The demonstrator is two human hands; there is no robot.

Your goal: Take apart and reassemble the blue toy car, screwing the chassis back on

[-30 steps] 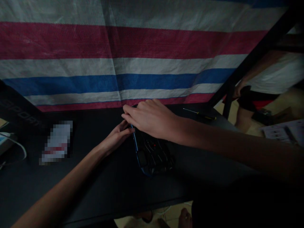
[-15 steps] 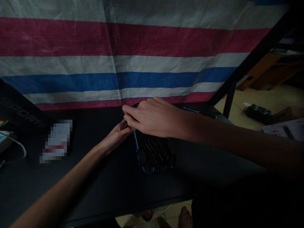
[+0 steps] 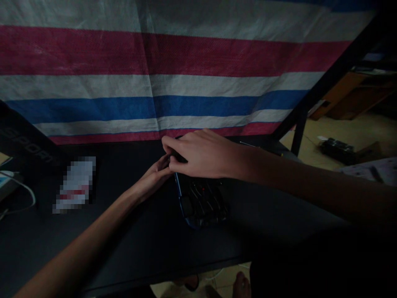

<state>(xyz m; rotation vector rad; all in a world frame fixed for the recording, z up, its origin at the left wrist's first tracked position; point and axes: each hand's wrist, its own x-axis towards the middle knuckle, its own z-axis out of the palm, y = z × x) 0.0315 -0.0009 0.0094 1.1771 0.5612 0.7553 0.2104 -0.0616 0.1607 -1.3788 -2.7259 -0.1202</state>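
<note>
A dark toy-car-like object [image 3: 204, 200] with a blue edge lies on the black table [image 3: 133, 248], its underside-like face with thin ridges and a small red spot showing. My right hand [image 3: 198, 153] reaches across its far end, thumb and fingers curled close together at the far left corner. My left hand [image 3: 158, 169] is at that same corner from the left, its fingertips meeting those of my right hand. Something small and dark shows between the fingertips, too dim to make out. The far part of the object is hidden under my right hand.
A striped sheet [image 3: 186, 58] hangs behind the table. To the left are a blurred white packet [image 3: 76, 182], a black SPORT box [image 3: 27, 140] and a white device with a cable [image 3: 9, 186]. A thin screwdriver [image 3: 248, 144] lies beyond my right forearm.
My right thumb and fingers have parted slightly and shifted a little, showing a dark gap between them. My left hand and the dark object have stayed almost in place.
</note>
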